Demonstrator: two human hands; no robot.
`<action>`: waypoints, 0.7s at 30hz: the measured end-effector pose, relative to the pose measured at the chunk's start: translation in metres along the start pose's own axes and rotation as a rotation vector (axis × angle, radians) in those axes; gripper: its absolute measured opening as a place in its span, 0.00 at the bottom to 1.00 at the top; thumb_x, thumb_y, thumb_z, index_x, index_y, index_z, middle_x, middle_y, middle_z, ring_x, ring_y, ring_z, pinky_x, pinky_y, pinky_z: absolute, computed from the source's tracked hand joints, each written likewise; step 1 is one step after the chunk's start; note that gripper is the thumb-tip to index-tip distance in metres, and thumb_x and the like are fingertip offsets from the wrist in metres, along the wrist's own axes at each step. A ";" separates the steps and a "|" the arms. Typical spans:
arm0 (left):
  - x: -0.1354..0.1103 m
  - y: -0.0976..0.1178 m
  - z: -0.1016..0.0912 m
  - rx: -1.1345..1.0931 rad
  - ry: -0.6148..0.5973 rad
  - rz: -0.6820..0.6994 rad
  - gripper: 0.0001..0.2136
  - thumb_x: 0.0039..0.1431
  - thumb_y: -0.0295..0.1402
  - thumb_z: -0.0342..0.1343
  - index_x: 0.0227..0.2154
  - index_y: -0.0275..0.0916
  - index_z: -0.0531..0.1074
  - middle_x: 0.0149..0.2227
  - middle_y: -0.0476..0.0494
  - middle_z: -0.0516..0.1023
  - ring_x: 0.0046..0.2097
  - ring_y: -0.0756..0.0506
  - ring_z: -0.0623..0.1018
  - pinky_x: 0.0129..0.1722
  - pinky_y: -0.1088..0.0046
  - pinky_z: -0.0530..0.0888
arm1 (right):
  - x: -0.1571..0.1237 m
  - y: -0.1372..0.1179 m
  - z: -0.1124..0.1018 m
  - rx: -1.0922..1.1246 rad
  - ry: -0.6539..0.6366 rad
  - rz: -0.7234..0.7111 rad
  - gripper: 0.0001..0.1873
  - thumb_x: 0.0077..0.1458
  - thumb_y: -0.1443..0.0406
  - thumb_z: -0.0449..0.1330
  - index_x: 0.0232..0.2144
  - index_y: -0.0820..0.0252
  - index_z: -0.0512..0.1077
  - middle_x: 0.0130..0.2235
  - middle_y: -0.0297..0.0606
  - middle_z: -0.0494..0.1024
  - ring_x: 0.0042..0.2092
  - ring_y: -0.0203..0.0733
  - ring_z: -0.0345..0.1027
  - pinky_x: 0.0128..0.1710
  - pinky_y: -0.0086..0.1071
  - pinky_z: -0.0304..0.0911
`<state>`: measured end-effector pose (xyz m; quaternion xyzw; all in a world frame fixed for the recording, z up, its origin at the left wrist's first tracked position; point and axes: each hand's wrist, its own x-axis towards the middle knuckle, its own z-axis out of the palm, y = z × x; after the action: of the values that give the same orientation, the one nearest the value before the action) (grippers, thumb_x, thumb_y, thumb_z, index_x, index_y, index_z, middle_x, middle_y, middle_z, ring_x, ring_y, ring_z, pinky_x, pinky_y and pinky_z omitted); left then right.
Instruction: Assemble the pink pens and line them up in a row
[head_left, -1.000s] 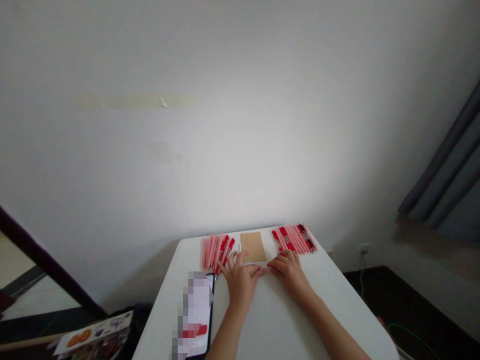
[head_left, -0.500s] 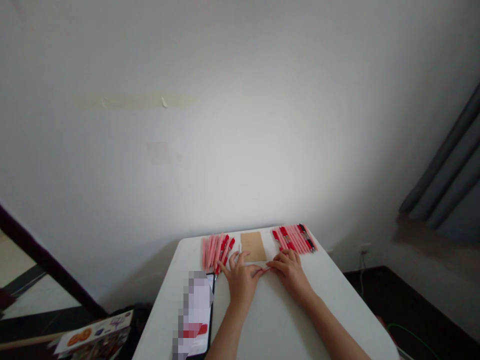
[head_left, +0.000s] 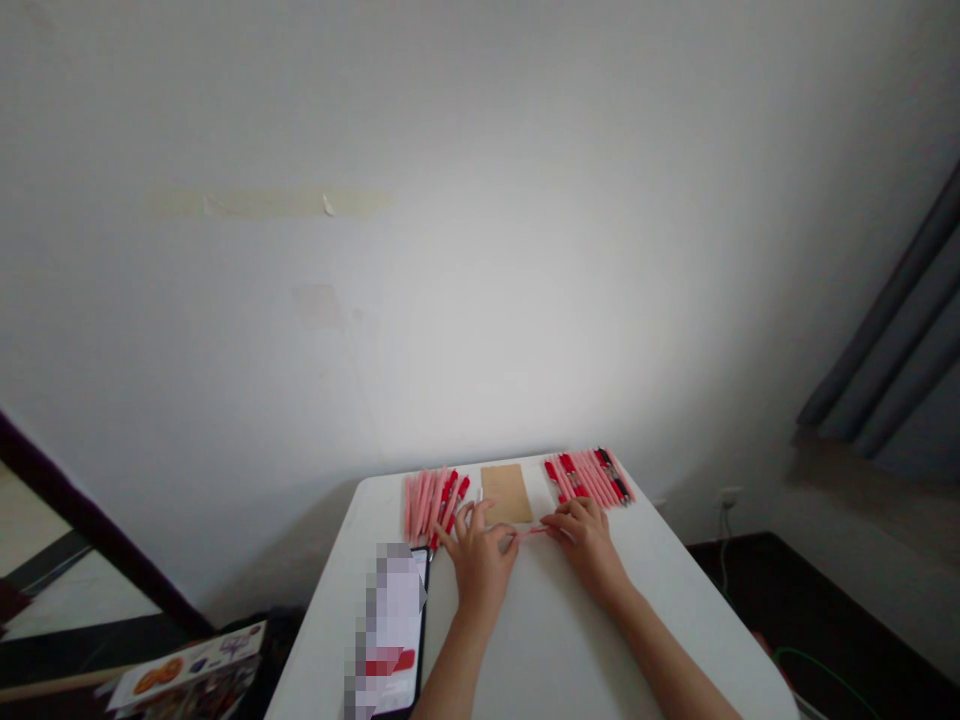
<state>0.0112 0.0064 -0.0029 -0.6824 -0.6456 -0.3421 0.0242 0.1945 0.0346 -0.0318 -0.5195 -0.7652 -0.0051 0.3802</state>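
Observation:
On a white table [head_left: 540,640] my left hand [head_left: 480,565] and my right hand [head_left: 589,540] meet in the middle. Each pinches one end of a thin pink pen [head_left: 531,531] held level between them, just above the tabletop. Beyond the left hand lies a row of several pink and red pens [head_left: 431,497]. A second row of pink, red and black pens [head_left: 589,477] lies beyond the right hand. A brown card [head_left: 506,492] rests flat between the two rows.
A phone [head_left: 390,630] with a lit screen lies at the table's left edge by my left forearm. A plain wall stands right behind the table. A printed box [head_left: 187,670] sits on the floor at the left, and a grey curtain [head_left: 892,350] hangs at the right.
My hands have drawn slightly apart, so more of the pink pen shows between them. The right hand shifted a little right and away.

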 end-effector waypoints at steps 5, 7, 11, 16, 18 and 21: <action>0.001 0.000 -0.001 0.022 0.040 -0.018 0.03 0.50 0.35 0.59 0.26 0.49 0.77 0.51 0.49 0.72 0.57 0.37 0.63 0.58 0.31 0.39 | 0.000 0.006 0.003 -0.005 0.027 0.030 0.09 0.55 0.64 0.60 0.38 0.47 0.77 0.38 0.39 0.75 0.46 0.48 0.62 0.46 0.42 0.57; 0.000 0.001 0.001 0.031 0.054 -0.023 0.03 0.51 0.36 0.58 0.25 0.47 0.77 0.50 0.48 0.72 0.57 0.37 0.64 0.58 0.32 0.39 | 0.000 0.008 0.004 -0.012 0.039 0.036 0.08 0.55 0.64 0.60 0.37 0.47 0.77 0.38 0.39 0.75 0.46 0.48 0.62 0.46 0.42 0.57; -0.001 0.001 0.003 0.047 0.060 -0.024 0.06 0.51 0.37 0.57 0.23 0.46 0.76 0.50 0.47 0.72 0.56 0.38 0.64 0.58 0.32 0.40 | -0.001 0.010 0.007 -0.014 0.048 0.044 0.08 0.55 0.63 0.60 0.37 0.47 0.77 0.37 0.39 0.76 0.45 0.48 0.62 0.45 0.41 0.58; -0.002 0.002 0.004 0.066 0.066 -0.017 0.07 0.52 0.38 0.57 0.22 0.45 0.75 0.49 0.48 0.72 0.56 0.39 0.64 0.58 0.33 0.41 | -0.001 0.010 0.007 0.002 0.039 0.058 0.08 0.55 0.64 0.61 0.37 0.47 0.78 0.37 0.38 0.76 0.45 0.48 0.62 0.46 0.41 0.57; -0.003 0.002 0.004 0.066 0.064 -0.011 0.07 0.52 0.38 0.57 0.22 0.45 0.75 0.49 0.48 0.72 0.56 0.39 0.63 0.58 0.33 0.41 | -0.001 0.009 0.006 0.009 0.032 0.063 0.08 0.55 0.63 0.61 0.37 0.47 0.78 0.37 0.38 0.76 0.45 0.48 0.62 0.46 0.41 0.57; -0.004 0.002 0.004 0.060 0.057 -0.008 0.08 0.52 0.38 0.56 0.22 0.45 0.75 0.50 0.47 0.71 0.57 0.39 0.63 0.58 0.33 0.40 | 0.000 0.007 0.004 0.013 0.026 0.070 0.08 0.55 0.63 0.61 0.37 0.47 0.78 0.37 0.38 0.76 0.45 0.48 0.62 0.46 0.41 0.57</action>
<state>0.0147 0.0051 -0.0072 -0.6687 -0.6574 -0.3420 0.0613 0.1977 0.0391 -0.0374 -0.5432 -0.7417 0.0065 0.3935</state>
